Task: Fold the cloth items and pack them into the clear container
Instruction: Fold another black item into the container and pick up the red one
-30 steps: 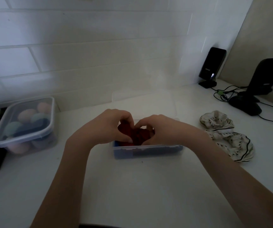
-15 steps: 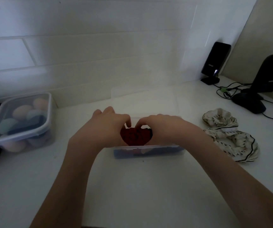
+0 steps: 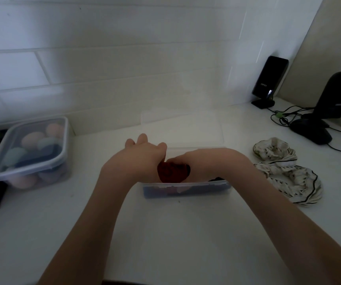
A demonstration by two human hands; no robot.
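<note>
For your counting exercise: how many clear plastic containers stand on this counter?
2. One lidded container at the left holds pastel items; one open container sits centre, under both hands. Others may lie outside view.

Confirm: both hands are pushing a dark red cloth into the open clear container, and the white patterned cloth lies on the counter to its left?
Not quite. The white patterned cloth lies to the right of the clear container, not the left, as the head view shows. The rest holds: left hand and right hand are on the dark red cloth at the open container.
</note>
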